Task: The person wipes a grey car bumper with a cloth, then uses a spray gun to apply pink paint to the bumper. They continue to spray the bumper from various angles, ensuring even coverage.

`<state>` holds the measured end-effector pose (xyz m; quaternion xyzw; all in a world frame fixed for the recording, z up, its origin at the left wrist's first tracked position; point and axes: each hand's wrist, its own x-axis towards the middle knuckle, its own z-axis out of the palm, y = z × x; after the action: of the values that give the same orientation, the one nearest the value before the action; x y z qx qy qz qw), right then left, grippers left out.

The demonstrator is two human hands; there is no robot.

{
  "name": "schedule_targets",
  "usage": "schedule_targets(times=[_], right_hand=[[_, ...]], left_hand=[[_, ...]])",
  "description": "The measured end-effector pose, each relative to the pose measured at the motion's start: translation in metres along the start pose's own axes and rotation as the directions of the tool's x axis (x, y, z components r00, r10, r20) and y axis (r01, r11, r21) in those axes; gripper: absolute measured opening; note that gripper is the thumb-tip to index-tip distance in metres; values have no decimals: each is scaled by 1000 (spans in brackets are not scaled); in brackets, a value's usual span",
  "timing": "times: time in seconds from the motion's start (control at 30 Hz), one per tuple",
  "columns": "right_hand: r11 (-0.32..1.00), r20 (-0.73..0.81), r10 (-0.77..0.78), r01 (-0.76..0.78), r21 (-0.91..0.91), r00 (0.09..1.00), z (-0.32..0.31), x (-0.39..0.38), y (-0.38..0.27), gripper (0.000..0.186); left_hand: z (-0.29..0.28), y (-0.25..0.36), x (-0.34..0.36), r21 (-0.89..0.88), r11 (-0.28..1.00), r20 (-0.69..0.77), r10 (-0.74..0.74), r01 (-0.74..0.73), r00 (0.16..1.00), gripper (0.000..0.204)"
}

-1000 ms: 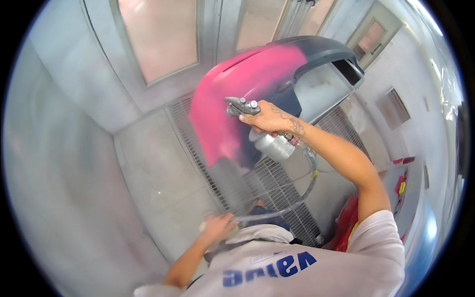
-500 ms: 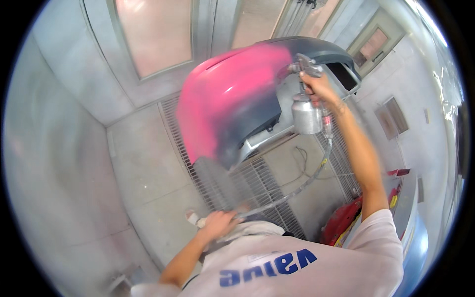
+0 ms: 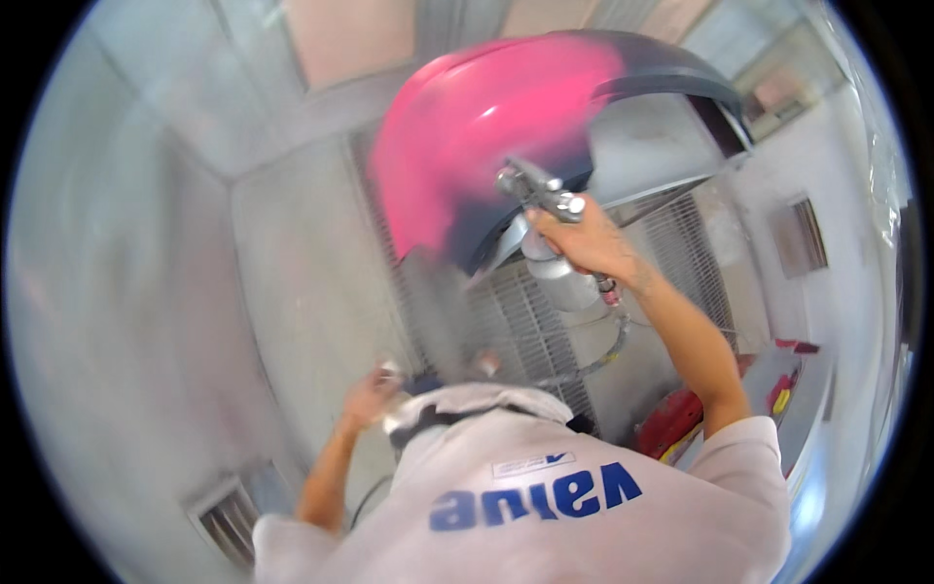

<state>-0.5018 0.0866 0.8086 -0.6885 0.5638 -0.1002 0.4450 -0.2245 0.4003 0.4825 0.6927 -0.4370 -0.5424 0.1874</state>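
A car bumper (image 3: pixel 496 112) stands ahead of me, bright pink over its left and middle part and dark grey along the right end and lower edge. My right hand (image 3: pixel 587 239) is closed around the handle of a metal spray gun (image 3: pixel 533 189). The gun's silver cup (image 3: pixel 562 282) hangs beneath, tilted. Its nozzle points left toward the bumper's lower pink and grey area; contact is not visible. From the handle an air hose (image 3: pixel 611 352) curves down toward my waist. My left hand (image 3: pixel 368 397) is low beside my waist, its fingers smeared by motion.
Metal floor grating (image 3: pixel 520 316) runs under the bumper. A red painted part (image 3: pixel 669 424) stands by my right elbow. Pale booth walls (image 3: pixel 146 292) rise at both sides, with a vent (image 3: pixel 801 237) low on the right and panelled doors (image 3: pixel 350 39) behind the bumper.
My right hand has brought the spray gun left and down, from the bumper's right part toward its lower middle. My left hand has moved left, away from the hose. The view has shifted.
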Motion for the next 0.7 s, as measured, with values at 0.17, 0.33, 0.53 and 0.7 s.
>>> schedule_targets(times=[0.17, 0.33, 0.53, 0.7], right_hand=[[975, 112, -7, -18, 222, 994, -10, -46, 26, 34], [973, 99, 29, -51, 225, 995, -16, -79, 60, 35], [943, 95, 147, -168, 286, 985, -32, -65, 90, 34], [949, 90, 120, -141, 282, 989, -37, -58, 96, 33]], left_hand=[[22, -57, -155, -526, 748, 414, -190, 405, 890, 69], [126, 8, -219, -732, 628, 44, -343, 264, 938, 66], [135, 44, -210, 95, 980, -324, -136, 175, 936, 36], [167, 83, -254, 196, 966, -206, -129, 170, 970, 29]])
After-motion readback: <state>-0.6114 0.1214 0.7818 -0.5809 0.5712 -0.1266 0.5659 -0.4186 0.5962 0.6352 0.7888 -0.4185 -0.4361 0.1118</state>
